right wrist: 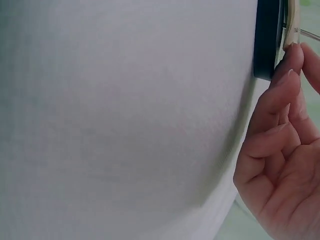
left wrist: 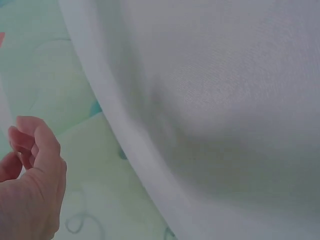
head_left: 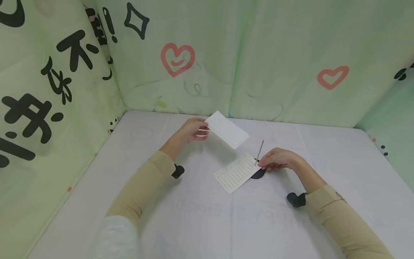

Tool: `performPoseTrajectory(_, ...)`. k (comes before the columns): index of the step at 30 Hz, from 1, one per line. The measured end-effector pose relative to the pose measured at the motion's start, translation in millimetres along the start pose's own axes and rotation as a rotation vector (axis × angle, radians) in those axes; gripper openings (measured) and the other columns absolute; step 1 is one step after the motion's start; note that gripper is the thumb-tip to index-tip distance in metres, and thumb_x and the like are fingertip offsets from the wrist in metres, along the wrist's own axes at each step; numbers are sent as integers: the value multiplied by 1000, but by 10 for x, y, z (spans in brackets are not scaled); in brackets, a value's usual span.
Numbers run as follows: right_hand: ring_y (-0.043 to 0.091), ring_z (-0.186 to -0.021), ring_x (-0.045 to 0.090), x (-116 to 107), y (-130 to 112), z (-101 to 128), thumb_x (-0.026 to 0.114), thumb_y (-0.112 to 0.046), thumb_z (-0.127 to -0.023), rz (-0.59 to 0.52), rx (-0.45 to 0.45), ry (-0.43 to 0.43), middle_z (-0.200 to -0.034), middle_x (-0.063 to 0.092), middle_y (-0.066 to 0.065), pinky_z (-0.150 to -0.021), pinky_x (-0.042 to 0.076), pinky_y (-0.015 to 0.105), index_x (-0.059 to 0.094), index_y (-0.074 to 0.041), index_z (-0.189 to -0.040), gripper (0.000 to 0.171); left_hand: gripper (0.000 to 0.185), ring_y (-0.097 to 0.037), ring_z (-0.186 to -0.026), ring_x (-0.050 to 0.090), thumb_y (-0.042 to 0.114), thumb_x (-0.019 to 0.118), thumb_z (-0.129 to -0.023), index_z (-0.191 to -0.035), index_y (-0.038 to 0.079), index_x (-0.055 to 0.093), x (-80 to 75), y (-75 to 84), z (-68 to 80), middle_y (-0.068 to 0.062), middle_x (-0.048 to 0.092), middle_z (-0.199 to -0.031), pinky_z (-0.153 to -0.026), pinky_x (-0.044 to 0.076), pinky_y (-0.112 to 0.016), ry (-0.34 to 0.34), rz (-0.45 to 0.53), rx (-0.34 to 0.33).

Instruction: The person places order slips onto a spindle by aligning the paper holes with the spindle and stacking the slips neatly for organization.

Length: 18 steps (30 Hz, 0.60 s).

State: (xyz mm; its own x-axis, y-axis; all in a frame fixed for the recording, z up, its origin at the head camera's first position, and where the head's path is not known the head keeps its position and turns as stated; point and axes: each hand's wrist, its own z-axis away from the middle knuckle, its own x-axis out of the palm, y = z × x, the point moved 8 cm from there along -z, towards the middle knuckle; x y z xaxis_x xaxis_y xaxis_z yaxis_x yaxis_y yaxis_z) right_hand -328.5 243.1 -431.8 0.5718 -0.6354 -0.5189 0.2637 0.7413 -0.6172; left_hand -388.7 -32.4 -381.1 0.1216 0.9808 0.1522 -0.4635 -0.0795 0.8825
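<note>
The counter (head_left: 200, 216) is covered in a matt, pale cloth with a fine weave and a few soft creases, and the walls (head_left: 275, 54) around it are thin printed fabric with a slight sheen. The slip (head_left: 227, 129) pinched in the left hand (head_left: 193, 130) and the lined slip (head_left: 237, 172) under the right hand (head_left: 278, 159) are smooth, matt white paper. The thin spike (head_left: 260, 151) looks like bright polished metal, rising from a dark, smooth, plastic-looking round base (right wrist: 267, 40).
</note>
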Motion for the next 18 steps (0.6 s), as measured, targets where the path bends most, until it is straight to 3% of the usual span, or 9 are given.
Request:
performPoseTrajectory(4, 12, -63, 53, -59, -40, 67, 67, -29, -81, 56, -23, 10, -70, 64, -1, -57, 41, 24, 69, -4, -92, 27, 31, -17, -73, 57, 5, 54, -91, -121, 3, 48, 96, 29, 115, -9, 56, -91, -60, 53, -26, -64, -67, 4)
performPoseTrajectory(9, 18, -78, 59, -259, -136, 278, 61, -34, -86, 78, -82, 42, -91, 68, 5, -71, 47, 30, 63, 0, -111, 43, 27, -22, -85, 56, 8, 54, -91, -118, 2, 51, 239, 47, 270, -11, 55, -92, -62, 54, -26, -134, -151, 14)
performPoseTrajectory(15, 21, -91, 61, -522, -406, 624, 58, -35, -89, -107, -223, 114, -100, 66, 7, -82, 49, 30, 50, 5, -123, 53, 28, -22, -82, 55, 9, 54, -92, -118, 3, 50, 441, 34, 470, -16, 54, -102, -63, 54, -26, -227, -204, 15)
performPoseTrajectory(18, 15, -87, 62, -603, -554, 773, 56, -31, -91, -209, -294, 123, -95, 66, 1, -79, 50, 25, 56, -3, -118, 39, 29, -22, -81, 55, 10, 54, -92, -120, 4, 49, 556, 12, 553, -14, 54, -99, -64, 54, -26, -280, -233, 16)
